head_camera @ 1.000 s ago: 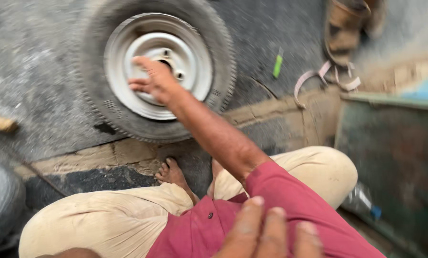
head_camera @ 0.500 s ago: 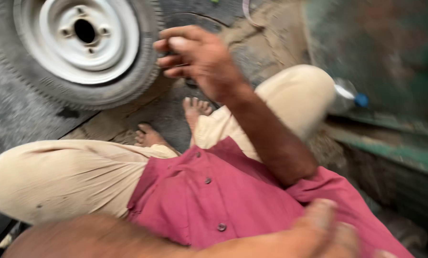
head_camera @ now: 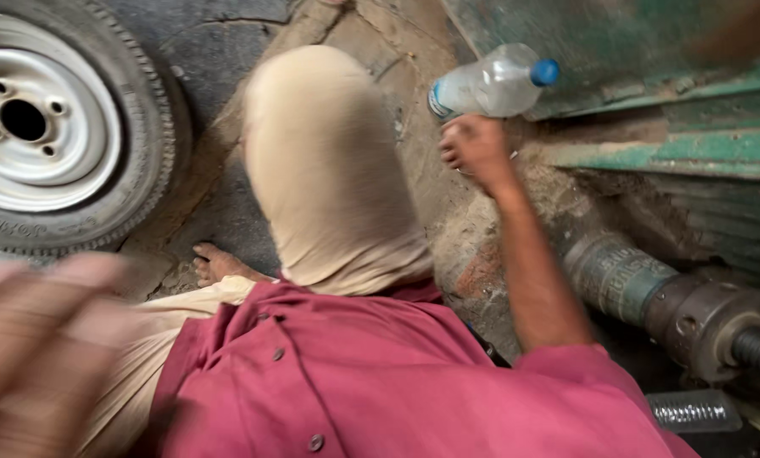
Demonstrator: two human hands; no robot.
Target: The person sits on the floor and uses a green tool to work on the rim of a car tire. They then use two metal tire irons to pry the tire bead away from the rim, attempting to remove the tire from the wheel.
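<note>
My right hand (head_camera: 475, 146) reaches out to the right over the dirt, fingers curled in, just below a clear plastic bottle (head_camera: 490, 83) with a blue cap that lies on its side. I see nothing held in that hand, and it stays a little apart from the bottle. My left hand (head_camera: 41, 339) is a large blur at the lower left, close to the camera, fingers apart and holding nothing. I am squatting in a red shirt (head_camera: 380, 382), with a beige-trousered knee (head_camera: 325, 161) between the hands and a bare foot (head_camera: 219, 265) on the ground.
A tyre on a white steel rim (head_camera: 49, 127) lies flat at the upper left. A worn green metal body (head_camera: 651, 51) runs along the right. Under it sits a greasy axle hub (head_camera: 693, 305), with a clear ribbed plastic piece (head_camera: 693, 411) below.
My view has swung right, leaving the wheel at the left edge. My right hand went from above the wheel to beside the bottle. My left hand has come up, blurred, at the lower left.
</note>
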